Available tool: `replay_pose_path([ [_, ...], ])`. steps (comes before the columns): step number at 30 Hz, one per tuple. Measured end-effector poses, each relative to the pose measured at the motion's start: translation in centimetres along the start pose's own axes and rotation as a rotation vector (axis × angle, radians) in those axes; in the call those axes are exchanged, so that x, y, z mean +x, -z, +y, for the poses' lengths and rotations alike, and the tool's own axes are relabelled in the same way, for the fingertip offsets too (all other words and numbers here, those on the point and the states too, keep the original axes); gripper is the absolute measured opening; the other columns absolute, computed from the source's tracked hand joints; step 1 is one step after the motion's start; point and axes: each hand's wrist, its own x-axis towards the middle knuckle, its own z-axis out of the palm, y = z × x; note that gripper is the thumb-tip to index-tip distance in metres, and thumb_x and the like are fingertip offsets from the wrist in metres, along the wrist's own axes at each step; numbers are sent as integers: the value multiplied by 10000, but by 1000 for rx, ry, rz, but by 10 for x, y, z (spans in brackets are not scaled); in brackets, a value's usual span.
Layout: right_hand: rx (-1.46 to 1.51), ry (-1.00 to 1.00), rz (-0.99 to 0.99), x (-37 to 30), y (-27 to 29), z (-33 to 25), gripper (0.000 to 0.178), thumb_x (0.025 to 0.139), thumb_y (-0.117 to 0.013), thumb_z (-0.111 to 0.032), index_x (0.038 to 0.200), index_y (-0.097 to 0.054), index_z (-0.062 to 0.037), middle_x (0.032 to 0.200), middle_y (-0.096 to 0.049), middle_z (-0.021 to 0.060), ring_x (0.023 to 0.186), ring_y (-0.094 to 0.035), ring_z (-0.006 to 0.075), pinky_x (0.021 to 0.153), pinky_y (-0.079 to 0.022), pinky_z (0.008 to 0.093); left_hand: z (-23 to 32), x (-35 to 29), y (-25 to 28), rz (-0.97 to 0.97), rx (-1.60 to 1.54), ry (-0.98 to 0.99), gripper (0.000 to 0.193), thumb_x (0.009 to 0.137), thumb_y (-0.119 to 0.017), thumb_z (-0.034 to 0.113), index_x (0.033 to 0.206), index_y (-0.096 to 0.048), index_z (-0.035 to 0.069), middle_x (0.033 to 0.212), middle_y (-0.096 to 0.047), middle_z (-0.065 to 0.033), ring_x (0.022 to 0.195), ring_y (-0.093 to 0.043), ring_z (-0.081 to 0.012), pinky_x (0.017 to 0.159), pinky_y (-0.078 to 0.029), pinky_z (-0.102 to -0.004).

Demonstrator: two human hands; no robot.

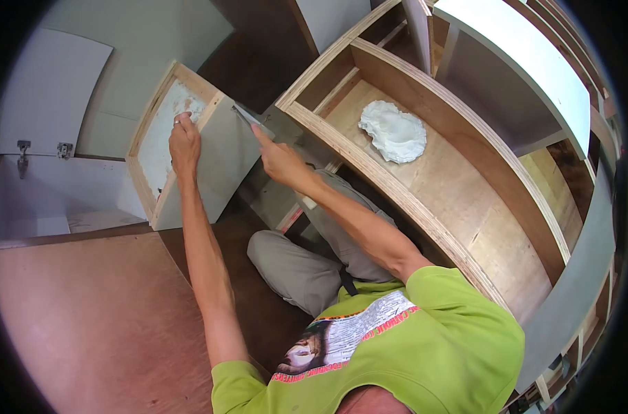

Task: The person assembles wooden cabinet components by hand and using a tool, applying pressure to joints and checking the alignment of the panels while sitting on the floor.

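A shallow wood-framed box [231,155] stands tilted on its edge at the left of centre, its outer side grey and its recessed face smeared white. My left hand [185,146] is closed over the near rim of its frame, fingers curled toward the recessed face. In my right hand [284,165] is a flat-bladed tool [246,115], which looks like a putty knife. Its grey blade lies at the far upper corner of the box's grey side, with my index finger stretched along it. The handle is mostly hidden in my closed fingers.
A long plywood-edged cabinet frame [424,207] runs along my right, with a crumpled white sheet-like thing [394,131] lying inside. Brown board [79,310] spreads at the lower left. Behind it a white door [55,93] hangs on metal hinges [64,150]. A grey-white panel [514,62] rises at the upper right.
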Motion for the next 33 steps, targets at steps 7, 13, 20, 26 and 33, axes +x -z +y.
replay_pose_path([
  [7, 20, 41, -25, -6, 20, 5, 544, 912, -445, -91, 1427, -282, -32, 819, -618, 264, 760, -575, 463, 734, -428, 517, 3, -6, 1, -6, -22, -12, 507, 995, -257, 382, 1165, -587, 38, 1081, -624, -261, 1050, -578, -413, 918, -426, -430],
  [13, 14, 12, -96, -28, 44, -25, 563, 882, -441, -57, 1417, -279, 9, 801, -616, 269, 751, -595, 449, 708, -436, 528, 5, -8, -2, 38, -18, -34, 477, 1005, -274, 368, 1137, -581, 27, 990, -654, -250, 967, -632, -378, 874, -458, -416],
  [20, -196, 104, 21, 11, 30, -20, 654, 778, -466, 14, 1408, -291, 32, 728, -611, 244, 680, -599, 436, 620, -461, 510, 18, -4, -1, 23, -14, -67, 479, 1006, -273, 358, 1149, -577, 17, 992, -653, -248, 962, -644, -348, 865, -462, -406],
  [26, -156, 96, -41, -15, 45, -30, 665, 753, -465, 31, 1393, -290, 77, 714, -614, 237, 668, -603, 430, 632, -486, 494, 6, -7, 0, 14, -5, -44, 482, 1005, -269, 356, 1148, -586, 22, 996, -655, -245, 966, -632, -371, 870, -455, -416],
  [33, -197, 163, 29, 7, 35, -29, 686, 738, -476, 42, 1385, -264, 116, 708, -607, 259, 683, -608, 439, 668, -481, 519, 13, -7, 2, -14, -37, -33, 502, 1000, -265, 368, 1150, -583, 8, 1000, -652, -257, 1004, -608, -395, 889, -439, -425],
])
